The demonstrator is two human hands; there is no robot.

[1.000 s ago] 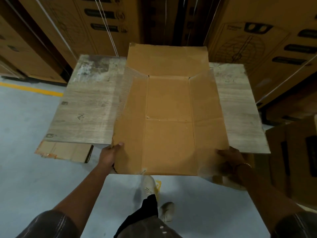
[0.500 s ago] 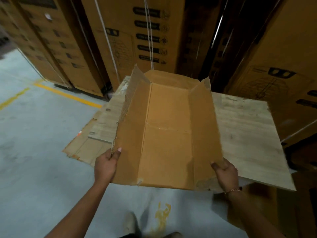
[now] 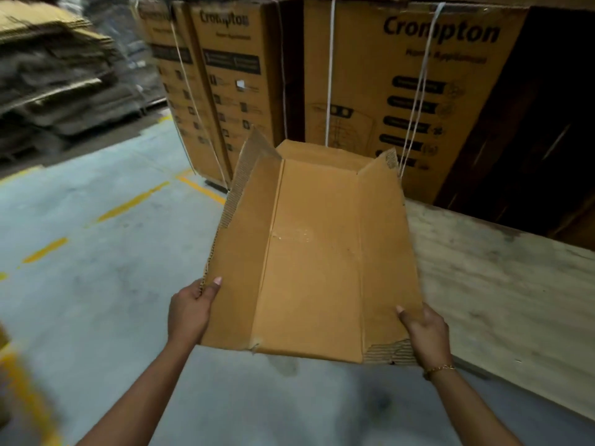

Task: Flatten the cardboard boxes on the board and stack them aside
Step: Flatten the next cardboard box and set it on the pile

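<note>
A flattened brown cardboard box (image 3: 312,262) is lifted in the air in front of me, its side flaps bent slightly upward. My left hand (image 3: 190,309) pinches its near left edge, thumb on top. My right hand (image 3: 425,331) grips its near right corner, thumb on the inner face. The pale wooden board (image 3: 502,284) lies to the right, partly under the box's right edge.
Tall printed cartons (image 3: 386,85) tied with white straps stand straight ahead. A blurred pile of flattened cardboard (image 3: 54,69) sits on a pallet at far left. Grey concrete floor (image 3: 96,259) with yellow dashes spreads to the left and below.
The box has come up off the board and swung left with both hands still on it. My view has turned left, so the board now lies at the right.
</note>
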